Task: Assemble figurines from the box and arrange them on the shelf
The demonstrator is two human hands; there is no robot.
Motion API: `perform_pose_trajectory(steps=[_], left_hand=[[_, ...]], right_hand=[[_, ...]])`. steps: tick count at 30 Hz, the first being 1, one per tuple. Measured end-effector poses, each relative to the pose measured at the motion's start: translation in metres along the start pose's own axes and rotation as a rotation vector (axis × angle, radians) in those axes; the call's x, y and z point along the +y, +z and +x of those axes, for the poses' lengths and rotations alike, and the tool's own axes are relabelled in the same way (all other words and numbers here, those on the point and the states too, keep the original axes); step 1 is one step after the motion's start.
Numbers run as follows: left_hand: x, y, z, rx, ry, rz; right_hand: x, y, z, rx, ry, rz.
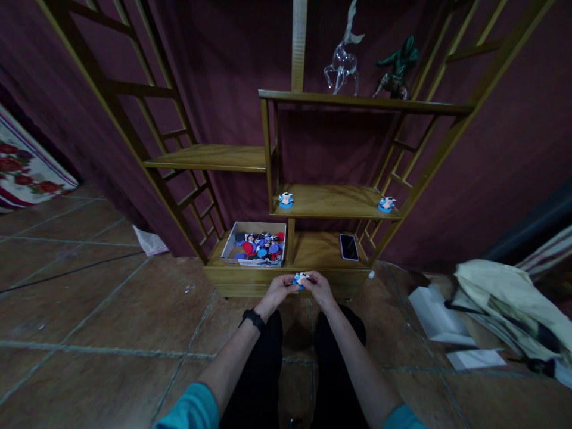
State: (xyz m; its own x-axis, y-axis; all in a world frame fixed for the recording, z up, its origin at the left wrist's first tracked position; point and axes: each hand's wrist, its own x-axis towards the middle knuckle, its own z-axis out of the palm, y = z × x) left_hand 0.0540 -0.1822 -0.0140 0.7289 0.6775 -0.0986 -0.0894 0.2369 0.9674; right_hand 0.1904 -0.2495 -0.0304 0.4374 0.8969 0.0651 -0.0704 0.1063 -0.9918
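Between both hands, in front of the low shelf, I hold a small figurine (300,280) with a blue base and a white and pinkish body. My left hand (282,286) pinches it from the left; my right hand (319,286) grips it from the right. Two similar figurines stand on the middle shelf: one figurine (286,200) at its left end, another figurine (386,204) at its right end. Left of my hands, on the bottom shelf, an open cardboard box (230,243) contains many small figures with red, purple, blue and black bases.
A phone (349,247) lies on the bottom shelf at right. Higher up stand a clear deer ornament (343,62) and a dark green statue (398,68). White boxes (440,316) and a pale cloth bag (504,304) lie on the tiled floor at right.
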Motion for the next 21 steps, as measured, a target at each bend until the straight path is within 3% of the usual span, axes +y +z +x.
perform_pose_trajectory(steps=[5, 21], left_hand=[[-0.002, -0.001, 0.001, -0.001, -0.003, 0.007], [-0.002, -0.004, 0.001, 0.042, -0.027, -0.055]], right_hand=[[0.006, -0.001, 0.003, 0.004, -0.012, -0.030], [-0.005, 0.005, -0.003, 0.085, 0.150, 0.142]])
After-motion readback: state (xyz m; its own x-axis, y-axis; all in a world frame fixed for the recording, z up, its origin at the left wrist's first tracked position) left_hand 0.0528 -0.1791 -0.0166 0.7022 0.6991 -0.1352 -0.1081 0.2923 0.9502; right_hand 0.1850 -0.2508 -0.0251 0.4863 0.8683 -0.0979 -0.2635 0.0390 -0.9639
